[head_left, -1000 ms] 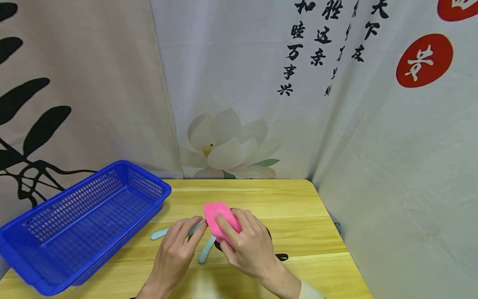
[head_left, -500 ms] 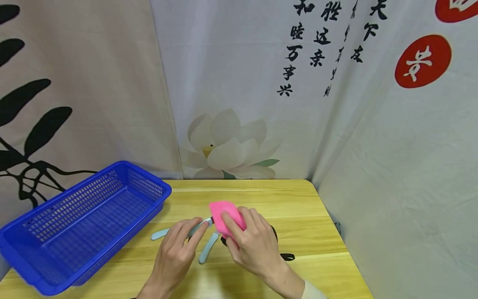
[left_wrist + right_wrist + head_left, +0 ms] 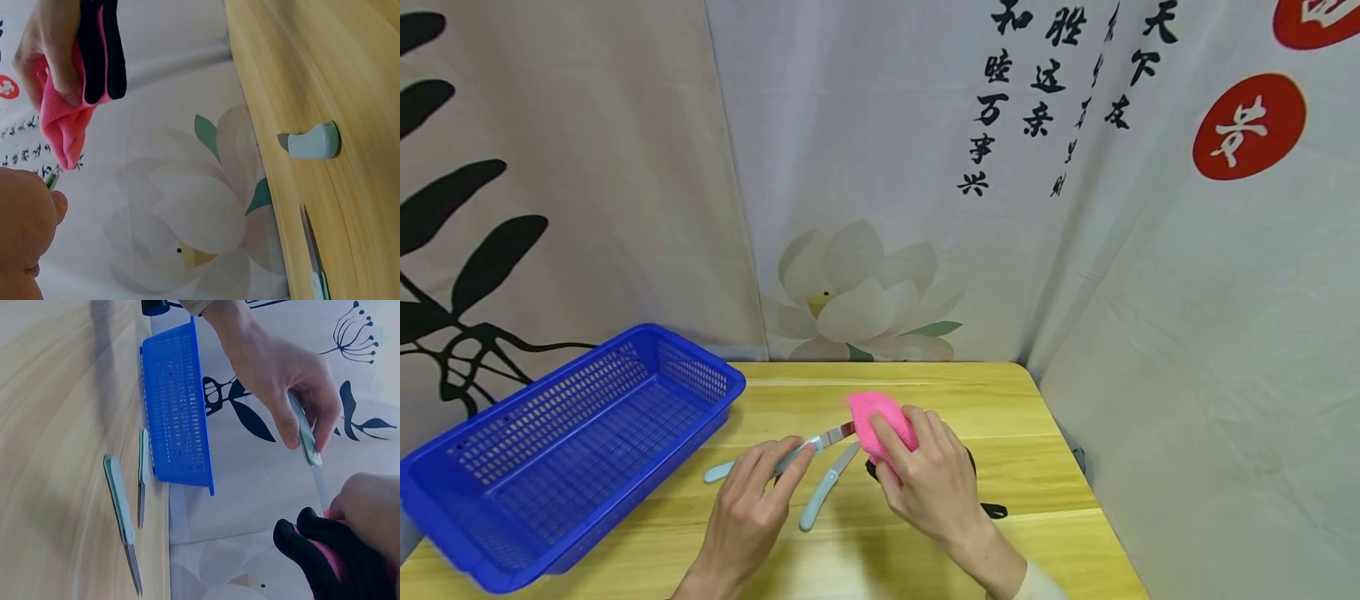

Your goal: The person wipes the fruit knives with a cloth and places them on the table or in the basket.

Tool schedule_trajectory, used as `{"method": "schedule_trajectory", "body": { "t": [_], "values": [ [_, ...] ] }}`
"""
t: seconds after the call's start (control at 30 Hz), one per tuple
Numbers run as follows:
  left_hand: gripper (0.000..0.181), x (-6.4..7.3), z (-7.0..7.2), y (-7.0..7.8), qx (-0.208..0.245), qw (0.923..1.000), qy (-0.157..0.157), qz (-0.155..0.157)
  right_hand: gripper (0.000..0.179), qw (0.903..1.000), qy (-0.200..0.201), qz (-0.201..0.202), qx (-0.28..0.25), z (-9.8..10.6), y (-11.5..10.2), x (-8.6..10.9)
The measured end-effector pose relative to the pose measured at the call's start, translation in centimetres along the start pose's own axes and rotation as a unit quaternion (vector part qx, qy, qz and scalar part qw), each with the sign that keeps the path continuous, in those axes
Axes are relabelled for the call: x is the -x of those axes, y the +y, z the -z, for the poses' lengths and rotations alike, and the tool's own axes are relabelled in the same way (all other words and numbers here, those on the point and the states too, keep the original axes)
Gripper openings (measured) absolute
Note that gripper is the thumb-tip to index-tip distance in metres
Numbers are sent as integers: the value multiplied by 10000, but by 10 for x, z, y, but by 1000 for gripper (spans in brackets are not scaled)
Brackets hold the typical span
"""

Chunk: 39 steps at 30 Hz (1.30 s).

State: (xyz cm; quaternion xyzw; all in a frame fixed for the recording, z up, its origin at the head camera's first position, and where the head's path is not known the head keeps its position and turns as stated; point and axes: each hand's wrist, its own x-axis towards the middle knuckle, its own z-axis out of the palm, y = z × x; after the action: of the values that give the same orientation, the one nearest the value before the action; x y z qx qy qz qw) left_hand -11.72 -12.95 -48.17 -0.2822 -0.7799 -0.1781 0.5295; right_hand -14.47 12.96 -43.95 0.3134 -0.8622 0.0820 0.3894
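My left hand (image 3: 748, 504) grips the pale blue handle of a knife (image 3: 306, 434), which points up and to the right. My right hand (image 3: 936, 487) holds a folded pink cloth (image 3: 880, 421) with black bands (image 3: 103, 56) at the far end of the blade, whose tip is hidden at the cloth. Two more knives with pale blue handles lie on the table: one knife (image 3: 818, 502) between the hands, and another knife (image 3: 718, 472) partly hidden behind my left hand. Both show fully in the right wrist view.
A blue plastic basket (image 3: 572, 546) with mesh walls stands at the table's left. The wooden table (image 3: 1000, 433) ends at a printed cloth backdrop (image 3: 865, 150), and another cloth hangs along its right side.
My right hand has drawn the pink cloth right and slightly up, so more of the held knife's blade shows. My left hand has barely moved.
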Motion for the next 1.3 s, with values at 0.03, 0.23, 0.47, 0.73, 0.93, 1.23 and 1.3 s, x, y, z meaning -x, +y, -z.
{"method": "schedule_trajectory", "body": {
  "t": [0.03, 0.23, 0.47, 0.73, 0.93, 1.23, 1.3],
  "values": [
    [42, 0, 0, 0, -3, 10000, -6, 21, 48, 10000, -7, -14, 5, 0, 2, 0],
    [39, 1, 1, -4, 106, 9999, 103, 56, 46, 9998, 62, -134, 121, -2, 17, 5],
    [36, 0, 8, -10, 18, 9996, 210, 183, 46, 9992, 55, -324, 245, -1, 27, 13],
    [39, -11, 31, -27, 262, 9960, 204, 832, 49, 9988, -5, -412, 247, 0, 33, 19],
    [52, -18, 61, -55, 601, 9864, 69, 1529, 50, 9987, -54, -448, 233, 0, 34, 25],
    [41, -25, 105, -106, -101, 9727, -891, 2139, 50, 9986, -58, -499, 174, -2, 36, 27],
    [41, -25, 111, -118, -211, 9684, -1086, 2234, 50, 9985, -63, -521, 149, -2, 37, 27]
  ]
}}
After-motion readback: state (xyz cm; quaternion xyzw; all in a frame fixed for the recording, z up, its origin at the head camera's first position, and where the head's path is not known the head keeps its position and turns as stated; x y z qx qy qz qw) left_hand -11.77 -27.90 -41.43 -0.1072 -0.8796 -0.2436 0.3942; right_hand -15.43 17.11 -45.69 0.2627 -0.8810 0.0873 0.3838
